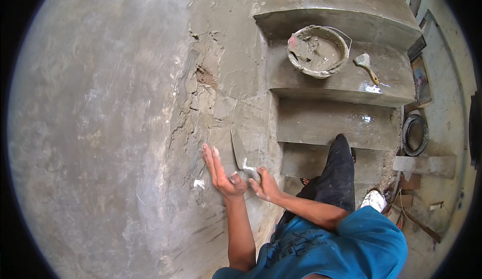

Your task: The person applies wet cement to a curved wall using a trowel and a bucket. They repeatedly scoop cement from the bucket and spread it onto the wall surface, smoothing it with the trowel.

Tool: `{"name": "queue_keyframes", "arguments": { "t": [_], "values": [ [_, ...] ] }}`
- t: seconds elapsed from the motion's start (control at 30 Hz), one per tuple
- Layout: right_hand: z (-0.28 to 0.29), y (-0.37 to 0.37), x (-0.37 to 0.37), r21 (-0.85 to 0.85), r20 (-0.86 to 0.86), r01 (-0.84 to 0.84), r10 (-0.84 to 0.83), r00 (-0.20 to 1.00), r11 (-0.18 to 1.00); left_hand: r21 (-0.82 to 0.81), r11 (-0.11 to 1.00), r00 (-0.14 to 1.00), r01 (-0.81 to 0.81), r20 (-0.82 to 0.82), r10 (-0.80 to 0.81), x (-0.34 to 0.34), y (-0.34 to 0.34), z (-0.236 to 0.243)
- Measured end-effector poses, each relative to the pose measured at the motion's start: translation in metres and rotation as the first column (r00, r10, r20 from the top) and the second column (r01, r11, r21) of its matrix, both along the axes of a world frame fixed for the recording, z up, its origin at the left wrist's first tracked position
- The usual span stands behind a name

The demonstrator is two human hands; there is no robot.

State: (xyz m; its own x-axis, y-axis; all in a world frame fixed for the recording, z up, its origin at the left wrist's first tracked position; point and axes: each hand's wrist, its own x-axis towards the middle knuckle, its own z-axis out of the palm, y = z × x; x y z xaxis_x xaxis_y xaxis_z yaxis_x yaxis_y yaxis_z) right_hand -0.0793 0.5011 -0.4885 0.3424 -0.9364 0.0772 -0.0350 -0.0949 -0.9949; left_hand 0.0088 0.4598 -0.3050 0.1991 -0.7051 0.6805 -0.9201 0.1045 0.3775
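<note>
Right hand (267, 186) gripping a trowel (238, 151)
Left hand (221, 177) just beside it, fingers outstretched; bucket (321, 74) beyond both hands, to their right.

Dark print (295, 244), perhaps lettering, illegible, on the blue shirt (369, 236)

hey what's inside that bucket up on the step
The bucket holds a wet grey mix, lumpy toward the left, smoother toward the right. Its surface covers the bottom, so anything lying beneath can't be seen.
</note>
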Motion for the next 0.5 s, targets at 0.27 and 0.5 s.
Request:
{"name": "queue_keyframes", "arguments": {
  "t": [0.27, 0.5],
  "values": [
    [0.007, -0.073, -0.036, 0.131, -0.194, 0.119, -0.092, 0.977, 0.984, 0.023, 0.999, 0.994, -0.036, -0.098, 0.039, -0.007, 0.028, -0.012],
    [0.025, -0.083, -0.003, 0.061, -0.149, 0.226, -0.215, 0.965, 0.972, 0.049, 0.998, 0.979, -0.033, -0.201, 0.043, -0.022, 0.06, -0.026]
  ]
}}
